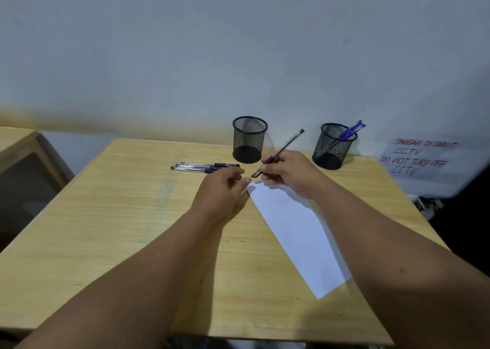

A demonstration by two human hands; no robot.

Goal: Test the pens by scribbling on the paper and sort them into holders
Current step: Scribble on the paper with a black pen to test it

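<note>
My right hand (291, 171) grips a black pen (285, 147) near its lower end, and the pen slants up and to the right. Its tip hovers just above the far corner of the white paper (299, 232). My left hand (225, 192) rests on the table beside that corner. Its fingers are loosely curled and hold nothing, and a fingertip sits close to the pen's tip. A few black pens (204, 167) lie side by side on the table behind my left hand. The left black mesh holder (249, 139) looks empty. Blue pens (351, 131) stand in the right mesh holder (334, 147).
The wooden table (106, 229) stands against a pale wall. A handwritten white notice (419, 157) hangs at the right beyond the table edge. Another wooden piece of furniture (18, 141) stands at the far left, across a gap.
</note>
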